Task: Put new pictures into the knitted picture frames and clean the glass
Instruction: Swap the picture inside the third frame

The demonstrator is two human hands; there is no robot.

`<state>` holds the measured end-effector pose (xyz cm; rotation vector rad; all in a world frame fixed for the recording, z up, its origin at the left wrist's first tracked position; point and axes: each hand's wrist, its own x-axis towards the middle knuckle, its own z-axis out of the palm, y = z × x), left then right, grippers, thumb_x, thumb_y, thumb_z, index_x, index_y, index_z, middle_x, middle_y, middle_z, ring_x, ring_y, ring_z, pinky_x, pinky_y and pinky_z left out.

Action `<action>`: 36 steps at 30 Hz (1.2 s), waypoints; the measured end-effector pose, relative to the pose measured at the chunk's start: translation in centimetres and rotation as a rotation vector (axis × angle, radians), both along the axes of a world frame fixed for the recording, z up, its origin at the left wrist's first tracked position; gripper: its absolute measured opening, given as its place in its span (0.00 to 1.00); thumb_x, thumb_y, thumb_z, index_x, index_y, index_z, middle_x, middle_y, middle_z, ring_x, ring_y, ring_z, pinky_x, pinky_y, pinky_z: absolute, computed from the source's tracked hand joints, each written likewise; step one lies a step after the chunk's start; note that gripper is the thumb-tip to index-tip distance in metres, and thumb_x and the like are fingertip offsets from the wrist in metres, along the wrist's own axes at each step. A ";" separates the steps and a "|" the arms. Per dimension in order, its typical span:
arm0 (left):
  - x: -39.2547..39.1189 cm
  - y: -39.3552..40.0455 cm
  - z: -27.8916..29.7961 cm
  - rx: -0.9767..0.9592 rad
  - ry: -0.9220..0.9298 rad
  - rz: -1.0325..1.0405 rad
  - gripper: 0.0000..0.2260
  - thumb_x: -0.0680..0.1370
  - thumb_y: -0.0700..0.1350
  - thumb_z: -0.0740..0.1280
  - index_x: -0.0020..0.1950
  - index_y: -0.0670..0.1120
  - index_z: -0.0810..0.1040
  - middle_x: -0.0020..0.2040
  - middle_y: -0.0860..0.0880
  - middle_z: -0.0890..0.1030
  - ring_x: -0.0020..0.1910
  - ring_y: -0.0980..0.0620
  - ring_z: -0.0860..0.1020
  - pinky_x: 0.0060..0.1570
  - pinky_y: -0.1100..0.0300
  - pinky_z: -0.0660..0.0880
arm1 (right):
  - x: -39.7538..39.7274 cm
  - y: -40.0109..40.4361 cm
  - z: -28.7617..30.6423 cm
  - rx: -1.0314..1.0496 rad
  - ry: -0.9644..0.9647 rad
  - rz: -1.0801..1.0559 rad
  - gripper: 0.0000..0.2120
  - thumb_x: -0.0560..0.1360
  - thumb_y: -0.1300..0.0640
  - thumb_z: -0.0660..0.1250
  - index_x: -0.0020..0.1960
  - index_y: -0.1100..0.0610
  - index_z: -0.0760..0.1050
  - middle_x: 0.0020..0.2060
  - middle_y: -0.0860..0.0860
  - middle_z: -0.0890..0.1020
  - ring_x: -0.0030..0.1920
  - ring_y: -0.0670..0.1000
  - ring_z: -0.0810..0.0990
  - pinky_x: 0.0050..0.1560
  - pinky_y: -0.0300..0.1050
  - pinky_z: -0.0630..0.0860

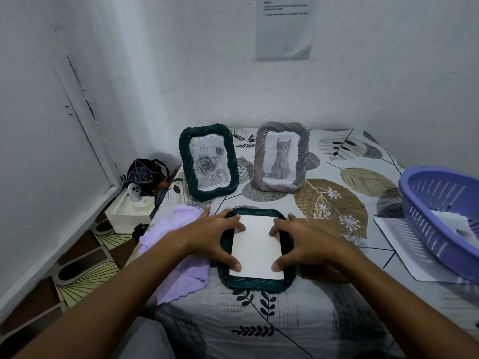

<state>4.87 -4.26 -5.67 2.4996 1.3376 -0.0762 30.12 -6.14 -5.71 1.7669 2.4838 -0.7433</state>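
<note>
A dark green knitted frame (255,283) lies flat on the table in front of me, with a white sheet (256,248) lying in its opening, blank side up. My left hand (210,240) presses the sheet's left edge with spread fingers and thumb. My right hand (308,244) does the same on the right edge. Behind, a second dark green frame (208,161) stands upright with a rose picture. Beside it a grey-pink frame (281,158) stands with a cat picture. A lilac cloth (178,275) lies under my left wrist.
A purple plastic basket (440,218) holding papers sits at the right on loose sheets (404,252). Off the table's left edge stand a white box (129,211) with a small ghost figure and a dark pouch (145,174). Walls close in at left and back.
</note>
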 end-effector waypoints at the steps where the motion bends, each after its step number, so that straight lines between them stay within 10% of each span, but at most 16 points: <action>1: 0.0 0.0 0.0 0.005 0.013 -0.004 0.42 0.64 0.68 0.72 0.73 0.56 0.64 0.78 0.52 0.56 0.77 0.54 0.46 0.72 0.45 0.35 | 0.0 0.1 0.0 0.002 -0.014 0.009 0.43 0.54 0.28 0.71 0.66 0.34 0.63 0.76 0.50 0.60 0.77 0.53 0.49 0.72 0.61 0.59; 8: 0.1 0.1 0.3 0.032 0.111 -0.036 0.43 0.65 0.70 0.70 0.75 0.56 0.61 0.78 0.53 0.54 0.77 0.54 0.44 0.71 0.43 0.33 | -0.3 0.3 0.7 0.017 -0.119 0.108 0.43 0.64 0.33 0.71 0.74 0.41 0.59 0.77 0.44 0.51 0.77 0.52 0.43 0.74 0.59 0.40; 36: -0.7 1.7 0.9 -0.010 -0.043 -0.068 0.29 0.66 0.56 0.77 0.65 0.53 0.77 0.75 0.53 0.64 0.77 0.53 0.54 0.73 0.49 0.48 | -0.5 0.1 1.5 -0.011 -0.095 0.094 0.45 0.62 0.36 0.75 0.75 0.43 0.59 0.78 0.45 0.50 0.77 0.53 0.44 0.74 0.61 0.45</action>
